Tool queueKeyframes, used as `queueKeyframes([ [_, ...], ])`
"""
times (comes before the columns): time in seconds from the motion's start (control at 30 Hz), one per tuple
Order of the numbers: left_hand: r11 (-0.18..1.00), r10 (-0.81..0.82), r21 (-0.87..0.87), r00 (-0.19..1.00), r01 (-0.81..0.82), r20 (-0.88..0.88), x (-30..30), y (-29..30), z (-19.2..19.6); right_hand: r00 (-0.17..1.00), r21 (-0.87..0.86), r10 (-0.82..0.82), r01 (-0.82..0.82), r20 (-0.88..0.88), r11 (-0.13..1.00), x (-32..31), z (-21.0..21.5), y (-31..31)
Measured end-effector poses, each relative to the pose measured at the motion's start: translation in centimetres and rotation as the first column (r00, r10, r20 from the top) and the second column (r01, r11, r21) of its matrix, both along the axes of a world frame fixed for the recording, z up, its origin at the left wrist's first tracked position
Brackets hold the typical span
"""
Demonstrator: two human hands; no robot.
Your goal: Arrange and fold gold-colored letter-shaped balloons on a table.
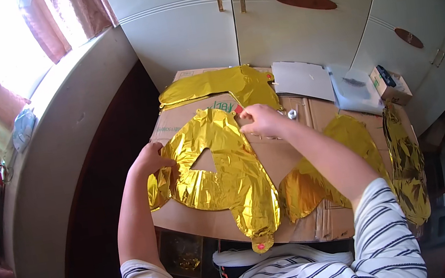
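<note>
Through the head camera I have a flat, shiny gold foil balloon with a triangular opening (189, 186) lying across the brown cardboard table covering (282, 155), its lower end reaching the near edge. My left hand (150, 160) is at its left edge, thumb laid toward the foil and the other fingers curled; I cannot tell whether they pinch it. My right hand (260, 122) is at the upper right edge, fingers bent, the tips by a small red tab (239, 109); I cannot tell whether they close on it. Beyond lies another gold foil piece (197, 86), with pale flat sheets (302, 81) to its right. A small white cylinder (292, 114) stands out just beyond my right wrist.
</note>
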State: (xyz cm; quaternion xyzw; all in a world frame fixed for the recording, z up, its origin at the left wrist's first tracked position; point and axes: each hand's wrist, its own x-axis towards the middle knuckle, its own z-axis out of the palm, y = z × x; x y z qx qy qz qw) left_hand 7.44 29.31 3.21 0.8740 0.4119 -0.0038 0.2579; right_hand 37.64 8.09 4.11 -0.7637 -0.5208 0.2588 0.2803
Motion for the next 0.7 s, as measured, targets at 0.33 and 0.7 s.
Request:
queueKeyframes([
  [0.33, 0.964, -0.111, 0.263, 0.969, 0.05, 0.222, 7.1, -10.9, 0.6, 0.966, -0.267, -0.06, 0.129, 0.253, 0.955, 0.0, -2.5, 9.0],
  [0.7, 0.995, 0.054, 0.071, 0.99, -0.064, 0.131, 13.3, -11.5, -0.8, 0.87, -0.094, -0.132, 0.098, -0.476, 0.991, -0.5, -0.8, 9.0],
])
